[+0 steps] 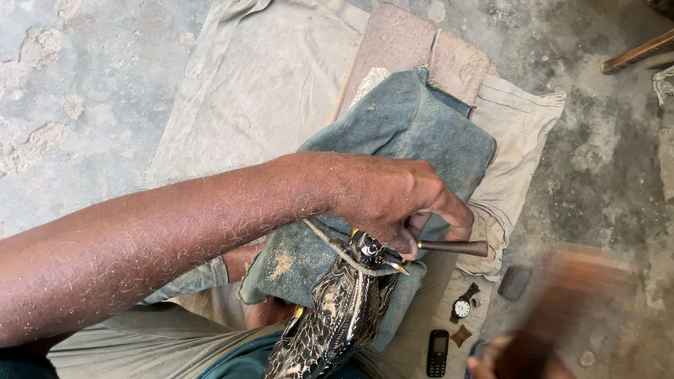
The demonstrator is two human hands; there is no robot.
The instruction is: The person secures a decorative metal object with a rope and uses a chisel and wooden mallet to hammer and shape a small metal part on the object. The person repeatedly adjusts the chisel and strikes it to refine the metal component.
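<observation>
Presently, the left hand (393, 200) is closed around a chisel (453, 247), fingers wrapped on its dark wooden handle, which juts out to the right past the thumb. The tool's tip, hidden under the fingers, is set against the head of a carving (344, 309), a dark wooden bird cut all over with a fine feather pattern. The carving lies tilted across the person's lap, its head resting on a folded blue cloth (414, 133) and its body running down toward the bottom edge of the view. A cord (330, 242) passes over the carving's neck, just beneath the left wrist.

The right hand (498, 361) sits at the bottom right, heavily blurred; it grips a brown mallet (569, 295), likewise blurred, so the exact hold cannot be judged beyond a closed grasp.

The blue cloth covers a padded block (421, 49), brown on its top face, which lies on a beige sheet (260, 77) spread over the concrete floor (84, 84). Near the sheet's lower right edge lie a wristwatch (462, 306), a small black phone (437, 352) and a dark flat stone (514, 282), each apart from the others. A wooden stick (635, 52) lies on the floor at the top right corner.
</observation>
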